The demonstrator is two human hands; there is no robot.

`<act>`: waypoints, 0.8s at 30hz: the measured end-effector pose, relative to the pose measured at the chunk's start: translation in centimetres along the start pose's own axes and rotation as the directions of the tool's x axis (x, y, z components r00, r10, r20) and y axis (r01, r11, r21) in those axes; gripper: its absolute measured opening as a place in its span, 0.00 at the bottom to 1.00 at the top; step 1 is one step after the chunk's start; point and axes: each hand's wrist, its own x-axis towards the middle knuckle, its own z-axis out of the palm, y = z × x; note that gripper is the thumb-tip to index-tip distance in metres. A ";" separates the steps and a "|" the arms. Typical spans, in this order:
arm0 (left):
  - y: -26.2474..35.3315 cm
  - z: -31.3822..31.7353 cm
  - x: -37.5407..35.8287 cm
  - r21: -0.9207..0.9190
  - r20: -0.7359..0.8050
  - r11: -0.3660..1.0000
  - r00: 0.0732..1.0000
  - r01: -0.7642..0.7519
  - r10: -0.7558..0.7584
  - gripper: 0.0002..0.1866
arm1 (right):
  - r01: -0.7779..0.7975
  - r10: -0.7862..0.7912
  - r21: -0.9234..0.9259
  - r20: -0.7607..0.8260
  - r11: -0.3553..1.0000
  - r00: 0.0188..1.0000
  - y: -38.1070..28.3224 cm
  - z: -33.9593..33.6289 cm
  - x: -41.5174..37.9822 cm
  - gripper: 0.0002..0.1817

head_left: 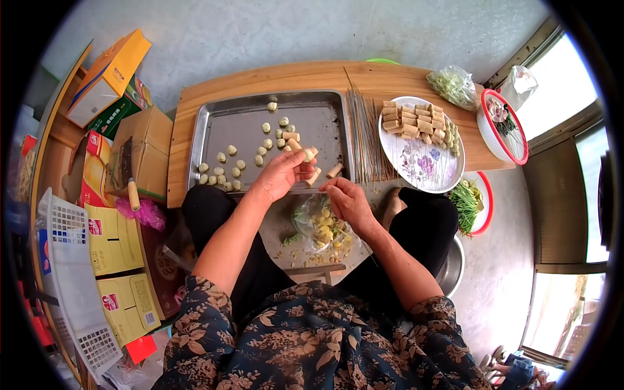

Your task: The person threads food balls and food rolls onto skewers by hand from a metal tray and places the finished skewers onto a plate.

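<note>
Pale, probably soft, the ball at frame centre, pinched in the left hand, suits light side pressure; the right hand curls inward, its grip unclear

A wooden table carries a metal tray, a bundle of thin skewers and a flowered plate.

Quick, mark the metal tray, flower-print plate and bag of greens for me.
metal tray (211, 133): head view, bare floor.
flower-print plate (423, 164): head view, printed flowers.
bag of greens (452, 89): head view, middle of the clear plastic.
</note>
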 end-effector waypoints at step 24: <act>0.2 -7.2 -0.3 0.864 -0.346 -0.144 0.776 0.483 0.527 0.09 | 0.027 -0.022 0.073 -0.080 0.997 0.997 0.7 -0.6 1.0 0.10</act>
